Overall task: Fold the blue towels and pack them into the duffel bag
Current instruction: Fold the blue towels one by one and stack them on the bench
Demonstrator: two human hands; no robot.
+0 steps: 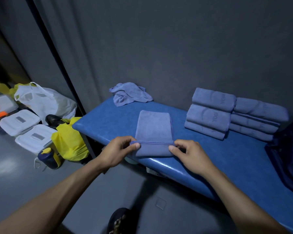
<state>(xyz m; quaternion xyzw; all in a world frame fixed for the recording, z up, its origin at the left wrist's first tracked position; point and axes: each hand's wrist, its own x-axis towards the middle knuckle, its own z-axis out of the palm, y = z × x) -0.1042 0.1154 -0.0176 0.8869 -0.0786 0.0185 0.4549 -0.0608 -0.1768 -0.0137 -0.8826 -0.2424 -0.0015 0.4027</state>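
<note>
You held the long, narrow blue microfibre towel (pixel 154 130) flat on the blue padded vinyl bench (pixel 227 159), your left hand (pixel 118 149) and right hand (pixel 189 152) each pinching a corner of its near hemmed edge, evidently to keep the corners square for the next fold. Two stacks of folded blue towels (pixel 233 114) lay against the wall, one crumpled blue towel (pixel 129 93) waited behind, and the dark navy duffel bag (pixel 287 157) sat at the bench's right end, unpacked so far as could be seen.
</note>
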